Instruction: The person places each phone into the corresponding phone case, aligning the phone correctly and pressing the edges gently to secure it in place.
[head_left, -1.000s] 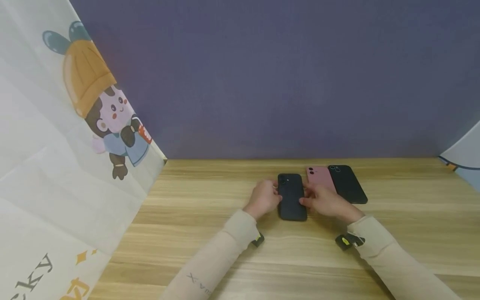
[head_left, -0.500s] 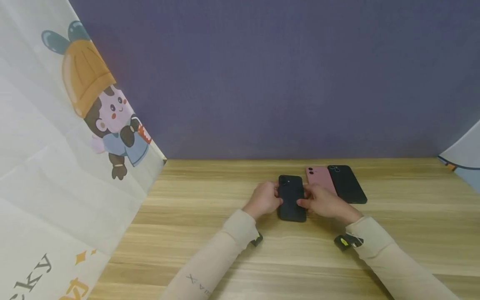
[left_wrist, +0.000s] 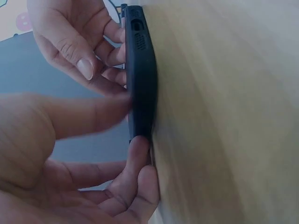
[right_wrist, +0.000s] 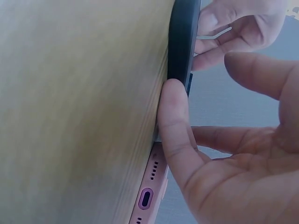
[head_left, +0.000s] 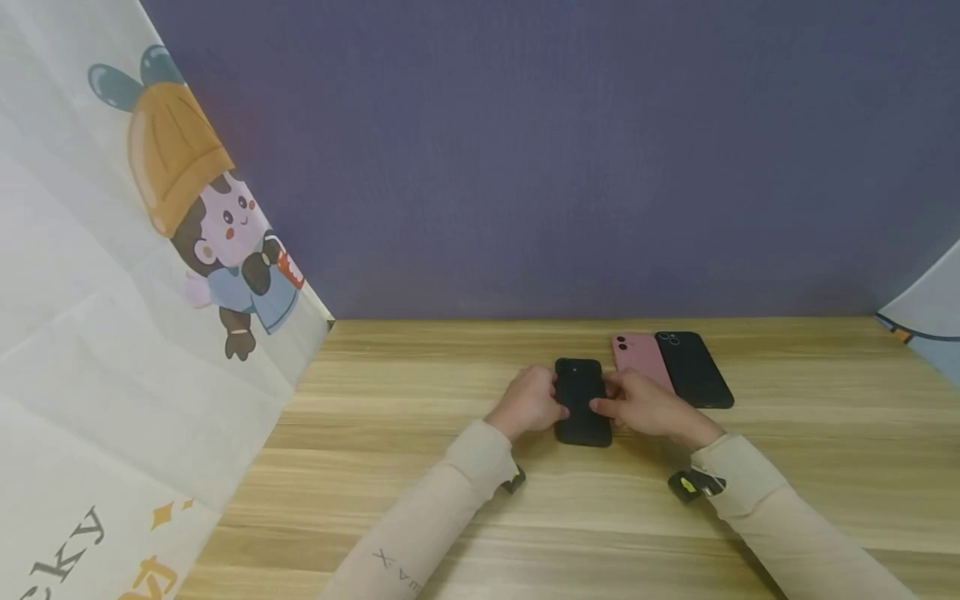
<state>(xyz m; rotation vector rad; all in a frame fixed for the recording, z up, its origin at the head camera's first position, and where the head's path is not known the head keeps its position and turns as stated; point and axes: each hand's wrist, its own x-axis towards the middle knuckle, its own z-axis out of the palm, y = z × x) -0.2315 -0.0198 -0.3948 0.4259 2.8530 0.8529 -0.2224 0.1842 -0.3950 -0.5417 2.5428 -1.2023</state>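
Both hands are at a black smartphone (head_left: 582, 408) lying back up, low over the table, its camera end facing away from me. My left hand (head_left: 527, 402) pinches its left long edge, with the thumb (left_wrist: 100, 114) on top and other fingers at the side. From the right, my right hand (head_left: 647, 403) holds the opposite edge with its fingers. In the right wrist view a fingertip (right_wrist: 174, 91) touches the phone's side, while the thumb stands raised. Whether the phone rests fully flat is hard to tell.
A pink smartphone (head_left: 641, 357) and a second black smartphone (head_left: 694, 369) lie side by side right of the hands. The wooden table (head_left: 390, 392) meets a dark blue panel (head_left: 555, 158) at the back. A white printed sheet (head_left: 90, 350) stands left.
The held phone's far end has come lower and slightly toward me, and its back looks darker. Both thumbs have shifted slightly toward me along it. The other two phones stay put.
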